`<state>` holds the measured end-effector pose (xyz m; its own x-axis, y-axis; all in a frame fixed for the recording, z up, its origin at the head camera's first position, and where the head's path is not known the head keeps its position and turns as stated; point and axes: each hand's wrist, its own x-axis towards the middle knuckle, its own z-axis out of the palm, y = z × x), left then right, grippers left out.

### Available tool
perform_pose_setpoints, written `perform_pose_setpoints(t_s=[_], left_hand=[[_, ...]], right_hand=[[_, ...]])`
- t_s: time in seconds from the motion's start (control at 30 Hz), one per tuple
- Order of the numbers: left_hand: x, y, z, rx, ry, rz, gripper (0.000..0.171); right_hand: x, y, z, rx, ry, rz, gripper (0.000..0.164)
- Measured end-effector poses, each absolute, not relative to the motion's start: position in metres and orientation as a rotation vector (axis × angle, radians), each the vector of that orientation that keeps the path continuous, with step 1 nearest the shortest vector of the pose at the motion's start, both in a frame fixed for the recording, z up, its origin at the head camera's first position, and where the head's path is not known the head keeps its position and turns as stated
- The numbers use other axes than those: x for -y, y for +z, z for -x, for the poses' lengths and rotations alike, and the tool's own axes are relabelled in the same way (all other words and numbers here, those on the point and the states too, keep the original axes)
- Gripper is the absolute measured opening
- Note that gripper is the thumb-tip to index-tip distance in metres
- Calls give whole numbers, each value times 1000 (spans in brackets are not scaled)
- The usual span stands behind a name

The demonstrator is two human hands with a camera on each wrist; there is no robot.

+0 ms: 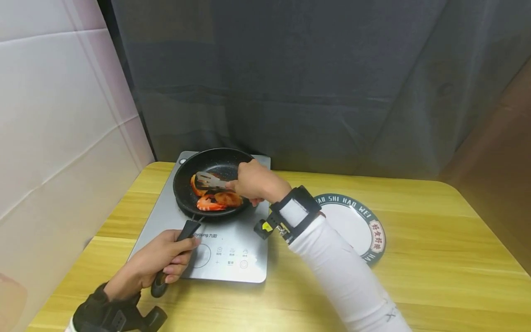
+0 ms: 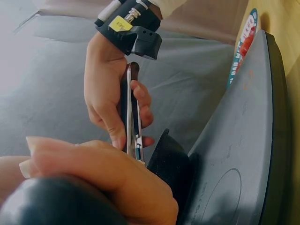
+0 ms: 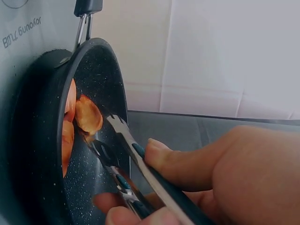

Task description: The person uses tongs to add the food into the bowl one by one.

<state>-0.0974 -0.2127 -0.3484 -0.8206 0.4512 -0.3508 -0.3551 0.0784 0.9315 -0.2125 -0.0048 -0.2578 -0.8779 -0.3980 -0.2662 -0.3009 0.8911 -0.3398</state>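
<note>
My left hand point(image 1: 166, 258) grips the black handle point(image 1: 191, 229) of a frying pan point(image 1: 182, 191), which sits on a silver induction cooker point(image 1: 238, 244). With my right hand point(image 1: 263, 180) I hold metal food tongs point(image 1: 210, 180) over the pan. In the right wrist view the tongs point(image 3: 154, 183) are parted, their tips beside an orange-brown food piece point(image 3: 89, 115). An orange shrimp with pale stripes point(image 1: 210, 203) and a browned piece point(image 1: 228, 199) lie at the near side of the pan. Tongs partly cover another orange piece point(image 1: 195, 184).
A white plate point(image 1: 344, 226) with a green lettered rim lies right of the cooker, partly under my right forearm. The wooden table point(image 1: 435, 249) extends to the right. A dark grey curtain point(image 1: 311, 92) stands behind, and a white panel point(image 1: 62, 115) rises on the left.
</note>
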Motion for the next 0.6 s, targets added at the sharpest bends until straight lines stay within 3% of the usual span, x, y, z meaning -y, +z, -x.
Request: perform_pose_setpoints(t_s=[0.6], left_hand=[[214, -349, 98, -1785, 1791, -94, 30]], right_hand=[[10, -258, 203, -2746, -430, 514, 35]])
